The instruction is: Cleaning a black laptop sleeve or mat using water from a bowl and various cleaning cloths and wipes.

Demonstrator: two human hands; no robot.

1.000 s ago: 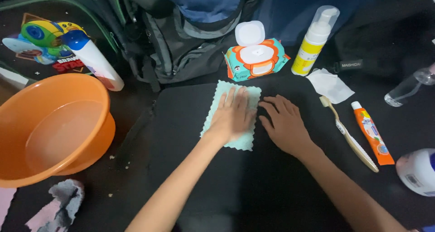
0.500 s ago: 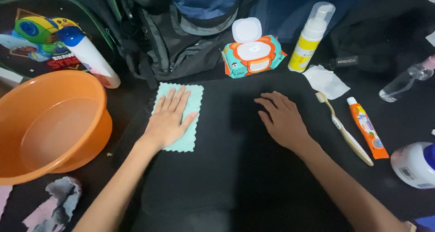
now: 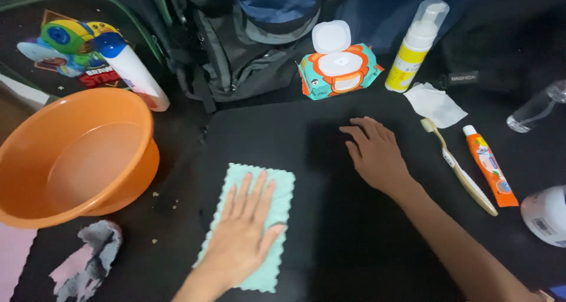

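Landmark: the black mat [image 3: 330,243] at the centre of the table. Off its left edge stands an orange basin [image 3: 76,154], with a crumpled grey rag [image 3: 94,261] below the basin and a few crumbs between basin and mat. Behind the mat's far edge lie a dark backpack [image 3: 247,48], a white bottle with a blue cap [image 3: 132,72], an open wet-wipe pack [image 3: 336,69] and a yellow foam pump bottle [image 3: 413,51]. Off the mat's right edge lie a white tissue [image 3: 436,104], a toothbrush [image 3: 460,175], an orange toothpaste tube [image 3: 489,166], a clear bottle [image 3: 536,107] and a white jar [image 3: 545,216].

The left hand [image 3: 244,237] lies flat, fingers spread, palm pressed on a light green cloth [image 3: 250,225] at the mat's near-left part. The right hand [image 3: 374,154] rests palm down on the bare mat, fingers loosely spread, holding nothing, well apart from the left hand.

The mat between the two hands is bare. The cloth's left edge lies near the mat's left border; the basin stands just beyond it.
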